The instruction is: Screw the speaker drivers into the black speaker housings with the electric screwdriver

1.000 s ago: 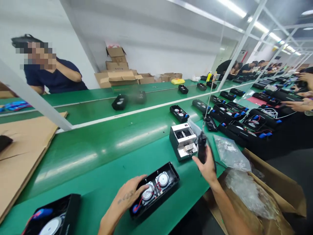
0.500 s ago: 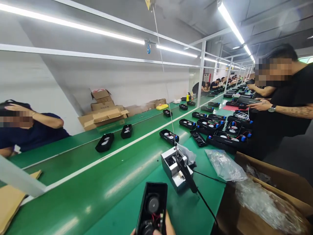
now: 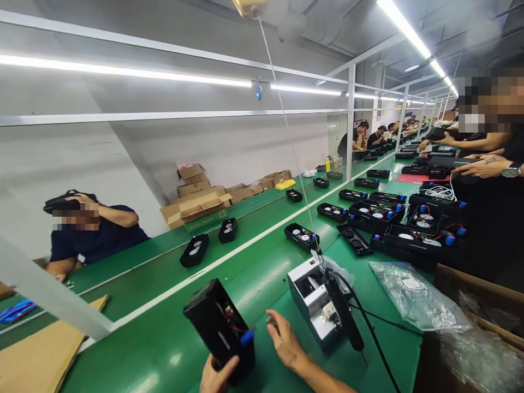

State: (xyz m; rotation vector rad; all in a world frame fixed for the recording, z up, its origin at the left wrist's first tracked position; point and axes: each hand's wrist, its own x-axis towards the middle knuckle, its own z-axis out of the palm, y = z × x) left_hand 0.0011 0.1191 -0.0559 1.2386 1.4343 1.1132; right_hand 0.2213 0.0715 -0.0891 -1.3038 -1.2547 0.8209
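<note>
My left hand grips the lower end of a black speaker housing, which is tilted up over the green bench. Red wires and a blue part show on the housing's right side. To its right, my right hand is held apart from it, fingers spread and holding nothing. Beyond that hand stands a silver and black machine, with a black electric screwdriver hanging on a cable in front of it.
More open housings lie along the green line, many stacked at the right. A clear plastic bag and a cardboard box are at right. One person sits across at left; another stands at right.
The housing has moved left and turned so its side faces the camera. My right hand has come away from it. The view has shifted, and the screwdriver appears further right.
</note>
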